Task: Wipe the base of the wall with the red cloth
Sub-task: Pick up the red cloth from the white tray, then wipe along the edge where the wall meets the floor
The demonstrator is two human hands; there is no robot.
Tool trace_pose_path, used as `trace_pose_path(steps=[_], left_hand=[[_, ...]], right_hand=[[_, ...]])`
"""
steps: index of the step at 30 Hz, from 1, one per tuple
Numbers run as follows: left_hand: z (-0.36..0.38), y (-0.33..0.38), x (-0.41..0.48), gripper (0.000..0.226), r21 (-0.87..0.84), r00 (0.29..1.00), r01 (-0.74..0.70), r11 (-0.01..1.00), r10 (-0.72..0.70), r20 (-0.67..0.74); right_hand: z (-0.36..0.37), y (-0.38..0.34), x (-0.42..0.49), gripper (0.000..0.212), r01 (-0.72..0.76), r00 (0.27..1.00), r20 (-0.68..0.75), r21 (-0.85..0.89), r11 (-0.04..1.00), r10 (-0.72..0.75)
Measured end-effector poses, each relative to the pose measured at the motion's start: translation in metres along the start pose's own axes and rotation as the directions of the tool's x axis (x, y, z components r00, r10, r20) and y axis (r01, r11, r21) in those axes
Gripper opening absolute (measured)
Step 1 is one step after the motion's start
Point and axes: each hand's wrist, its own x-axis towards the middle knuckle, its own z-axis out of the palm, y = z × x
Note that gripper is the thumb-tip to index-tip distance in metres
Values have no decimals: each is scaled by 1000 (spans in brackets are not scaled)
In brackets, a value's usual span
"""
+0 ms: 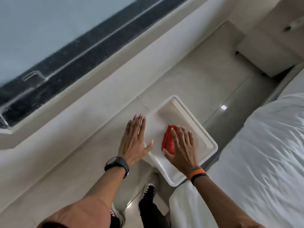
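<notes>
A folded red cloth [167,140] lies inside a white plastic tray [207,137] on the pale floor. My right hand [182,148] hovers flat over the cloth with fingers spread, partly covering it; I cannot tell whether it touches. My left hand [134,140] is open with its fingers together, at the tray's left rim. The cream wall [85,102] runs diagonally on the left, meeting the floor at its base [92,139] just left of the tray.
A bed with a white sheet [263,153] fills the right side, close to the tray. A dark window frame [57,60] runs above the wall. A white cabinet [266,51] stands at the far end. My shoes [148,190] are on the narrow floor strip.
</notes>
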Motion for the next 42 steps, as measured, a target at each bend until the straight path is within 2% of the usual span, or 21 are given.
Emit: trace_pose_path(steps=[3,6,10,15,18,23,25,31,37,42], left_hand=[[11,-3,-4,95,30,999,34,999,-35,37],[18,-4,-5,97,48,998,30,998,-33,54],[21,-8,-4,98,36,999,2,999,-4,44],[15,-25,-11,97,14,998,-44,999,44,38],[3,-46,-21,99,21,999,-52,998,52,0],[-13,-108,-63,101,32,997,-48,998,50,-56],[-14,-145,-89,97,27,996,-53,998,54,-75],[9,-281,-197,98,122,1000,-1,993,4,-20],[61,-431,-321,99,203,999,-21,979,12,47],[119,-518,-398,98,279,992,-28,960,-7,123]], right_hand=[[14,-4,-4,87,-85,996,37,-13,996,85],[24,-2,-2,84,-58,997,54,-59,997,61],[28,9,5,69,2,998,-66,-116,993,-9],[19,-8,13,45,-108,973,-200,33,994,112],[2,-40,10,40,-123,935,-316,133,983,159],[-17,-127,6,50,-97,841,-494,265,959,221],[-11,-173,2,51,-68,828,-521,274,959,207],[80,-326,-23,55,46,909,-412,255,966,65],[232,-461,-60,51,0,973,-223,292,956,68],[340,-530,-80,41,-52,991,-108,255,966,82]])
